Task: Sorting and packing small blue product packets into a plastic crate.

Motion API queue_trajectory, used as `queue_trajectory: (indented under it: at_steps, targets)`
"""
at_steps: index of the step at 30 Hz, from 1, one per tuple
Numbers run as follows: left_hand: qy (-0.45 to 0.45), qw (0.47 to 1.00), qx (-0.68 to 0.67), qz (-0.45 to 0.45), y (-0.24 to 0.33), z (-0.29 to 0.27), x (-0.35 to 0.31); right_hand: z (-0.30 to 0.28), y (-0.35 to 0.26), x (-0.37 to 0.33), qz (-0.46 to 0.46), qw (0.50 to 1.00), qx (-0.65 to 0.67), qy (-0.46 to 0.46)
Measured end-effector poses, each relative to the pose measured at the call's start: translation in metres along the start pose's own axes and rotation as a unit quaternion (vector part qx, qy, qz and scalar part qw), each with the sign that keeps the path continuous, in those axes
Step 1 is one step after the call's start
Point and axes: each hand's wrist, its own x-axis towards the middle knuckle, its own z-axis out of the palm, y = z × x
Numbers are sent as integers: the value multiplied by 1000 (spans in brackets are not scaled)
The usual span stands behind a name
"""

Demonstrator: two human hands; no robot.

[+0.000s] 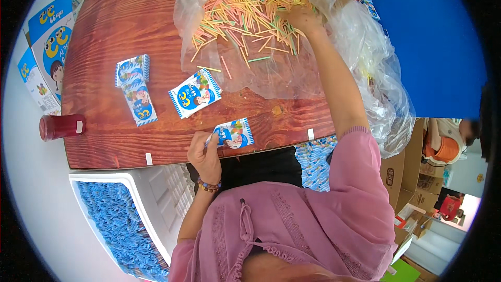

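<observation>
My left hand (205,157) is closed in a pinch on the edge of a small blue-and-white printed packet (235,134), just above the table's near edge. My right hand (302,19) reaches far forward into a heap of thin pastel sticks (237,13), pink, yellow, orange and green. Its fingertips are down among the sticks, so whether they grip any is hidden. The heap lies on a large clear plastic bag (292,75) spread open on the table. Left of it, a few more packets (194,94) are stacked, with overlapping packets (139,103) farther left.
The reddish wooden table (112,31) has a red jar (62,127) at its left edge and printed cartons (52,42) beyond. A white bin (133,183) full of blue packets stands below left. A blue panel (428,42) and cardboard boxes (394,175) are at the right.
</observation>
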Motion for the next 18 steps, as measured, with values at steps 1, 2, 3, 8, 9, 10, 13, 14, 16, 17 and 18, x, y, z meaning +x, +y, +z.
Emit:
queue_trajectory:
  at_steps: [1,2,3,8,9,10,13,14,16,17,18]
  targets:
    - [0,1000,-3,6,0,0,1,-12,-10,-11,68,998,-11,-8]
    - [0,1000,-6,12,-1,0,1,-12,-12,-7,69,998,-14,-7]
    - [0,1000,-9,11,-1,1,1,-9,-12,1,75,996,1,-51]
    - [-13,1000,2,12,1,-1,2,5,-28,11,74,992,50,-90]
    - [-9,1000,2,10,1,-2,2,5,-30,5,77,992,54,-83]
    - [-13,1000,-4,9,1,-2,2,1,-32,1,83,992,58,-74]
    - [-22,1000,-12,6,0,-1,3,16,-11,4,-26,997,31,-65]
    - [-28,1000,-12,5,0,-1,3,16,-9,0,-28,997,29,-67]
    - [-20,1000,-12,0,0,-3,4,11,-6,-16,-174,984,-23,16]
    - [-16,1000,-11,-4,0,-4,3,4,-9,-21,-175,984,-22,11]
    - [-9,1000,-20,-2,0,-5,3,-6,-13,-25,-136,990,48,-14]
